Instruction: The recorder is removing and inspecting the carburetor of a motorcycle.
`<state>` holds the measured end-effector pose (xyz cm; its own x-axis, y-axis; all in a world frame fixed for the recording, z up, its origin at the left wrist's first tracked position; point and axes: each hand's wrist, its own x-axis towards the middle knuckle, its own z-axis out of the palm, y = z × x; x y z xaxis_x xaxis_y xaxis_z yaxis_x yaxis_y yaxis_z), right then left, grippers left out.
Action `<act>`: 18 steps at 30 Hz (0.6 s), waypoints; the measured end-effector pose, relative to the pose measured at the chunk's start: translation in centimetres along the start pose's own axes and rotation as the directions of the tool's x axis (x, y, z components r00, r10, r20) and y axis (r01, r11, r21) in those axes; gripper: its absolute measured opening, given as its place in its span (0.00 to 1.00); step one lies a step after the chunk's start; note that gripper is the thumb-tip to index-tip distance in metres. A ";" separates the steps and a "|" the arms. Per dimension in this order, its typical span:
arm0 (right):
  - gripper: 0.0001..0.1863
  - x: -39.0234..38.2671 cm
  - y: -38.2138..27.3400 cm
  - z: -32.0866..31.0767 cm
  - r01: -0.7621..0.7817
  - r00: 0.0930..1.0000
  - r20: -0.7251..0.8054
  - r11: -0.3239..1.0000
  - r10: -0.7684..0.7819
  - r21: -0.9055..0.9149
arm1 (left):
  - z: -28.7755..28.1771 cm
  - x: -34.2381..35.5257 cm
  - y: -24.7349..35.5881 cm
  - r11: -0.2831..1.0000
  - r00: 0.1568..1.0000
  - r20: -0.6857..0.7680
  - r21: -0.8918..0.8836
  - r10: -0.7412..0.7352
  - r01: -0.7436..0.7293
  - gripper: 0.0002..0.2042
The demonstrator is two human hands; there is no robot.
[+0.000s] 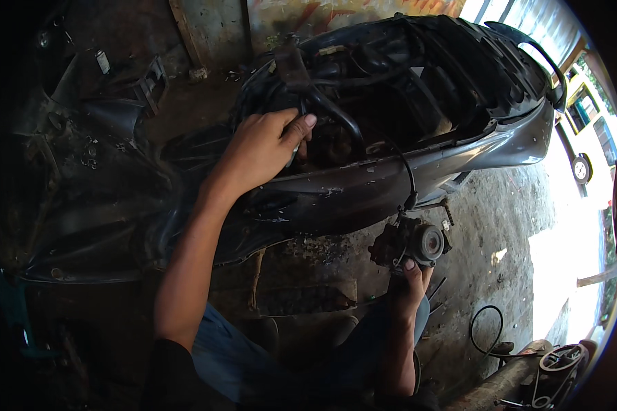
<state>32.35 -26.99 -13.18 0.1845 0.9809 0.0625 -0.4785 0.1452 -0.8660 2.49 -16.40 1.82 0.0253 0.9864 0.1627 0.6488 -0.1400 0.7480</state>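
My left hand [260, 147] is inside the open body of a black scooter [339, 192], just below a dark bracket and curved tube [339, 109]. Its fingers are curled, the thumb bent over the index finger on something I cannot make out. Outside the bodywork, lower right, my right hand [411, 284] grips a dark metal carburetor [408, 243] with a round silver-grey mouth. A black cable [410, 171] runs from the carburetor up into the scooter.
A metal frame [154, 85] and spray can [103, 61] stand by the back wall [281, 17]. At lower right lie a coiled hose [487, 308] and a compressor [541, 383]. Outside the bright doorway at right stands a pale vehicle [586, 130].
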 end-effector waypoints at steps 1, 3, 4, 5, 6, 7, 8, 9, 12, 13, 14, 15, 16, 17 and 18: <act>0.47 0.0 0.1 0.0 -0.006 1.000 0.012 1.000 0.006 -0.008 | -0.2 0.0 0.1 1.000 1.000 0.008 0.014 -0.004 0.004 0.24; 0.46 -0.1 0.1 0.0 -0.019 1.000 -0.010 1.000 0.019 -0.002 | 0.0 0.0 0.1 0.993 1.000 0.007 0.114 -0.002 0.001 0.24; 0.46 -0.1 0.1 0.0 -0.020 1.000 -0.010 1.000 0.020 -0.004 | 0.2 0.0 0.1 0.984 0.999 0.001 0.172 0.038 -0.038 0.25; 0.45 -0.1 0.1 0.0 -0.022 1.000 0.001 1.000 0.022 0.003 | 0.3 0.1 -0.1 0.985 0.999 0.000 0.170 0.038 -0.038 0.25; 0.45 -0.1 0.1 0.0 -0.013 1.000 0.011 1.000 0.013 0.028 | 0.5 0.2 -0.2 0.993 0.999 0.033 0.122 -0.003 -0.001 0.24; 0.45 -0.1 0.0 0.1 -0.022 1.000 0.009 1.000 0.022 0.012 | 0.7 0.3 -0.4 0.998 0.998 0.063 0.061 -0.031 0.028 0.24; 0.45 -0.1 0.0 0.1 -0.033 0.999 0.005 0.999 0.033 0.007 | 0.9 0.4 -0.5 0.997 0.997 0.071 0.076 -0.039 0.034 0.24; 0.45 -0.1 -0.1 0.1 -0.032 0.999 0.002 0.999 0.032 0.018 | 1.1 0.4 -0.6 0.996 0.993 0.103 -0.061 -0.064 0.071 0.24; 0.45 0.0 -0.1 0.1 -0.038 0.999 0.009 0.999 0.038 0.011 | 0.9 0.5 -0.9 0.970 0.974 0.197 -0.195 -0.109 0.148 0.23; 0.45 0.1 -0.2 0.1 -0.042 0.999 0.003 0.999 0.042 0.001 | 0.7 0.5 -0.8 0.963 0.958 0.252 -0.193 -0.136 0.187 0.22; 0.45 0.2 -0.2 0.1 -0.046 0.999 0.023 0.999 0.046 -0.002 | 0.6 0.5 -0.8 0.964 0.958 0.252 -0.192 -0.135 0.187 0.22; 0.45 0.2 -0.2 0.0 -0.051 0.998 0.044 0.999 0.052 -0.004 | 0.4 0.4 -0.8 0.944 0.948 0.265 -0.228 -0.176 0.239 0.22; 0.45 0.3 -0.1 0.1 -0.052 0.998 0.044 0.999 0.052 -0.004 | 0.3 0.4 -0.7 0.919 0.938 0.283 -0.278 -0.201 0.280 0.21; 0.45 0.3 -0.1 0.1 -0.050 0.998 0.039 0.999 0.050 -0.003 | 0.1 0.4 -0.6 0.920 0.936 0.279 -0.264 -0.217 0.291 0.21; 0.45 0.3 -0.1 0.1 -0.047 0.998 0.033 0.999 0.047 -0.002 | 0.0 0.5 -0.5 0.902 0.920 0.314 -0.282 -0.236 0.327 0.21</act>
<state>32.35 -26.71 -13.02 0.1333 0.9903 0.0384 -0.4850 0.0990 -0.8689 2.19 -15.86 1.53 0.1094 0.9673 -0.2288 0.3788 0.1722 0.9093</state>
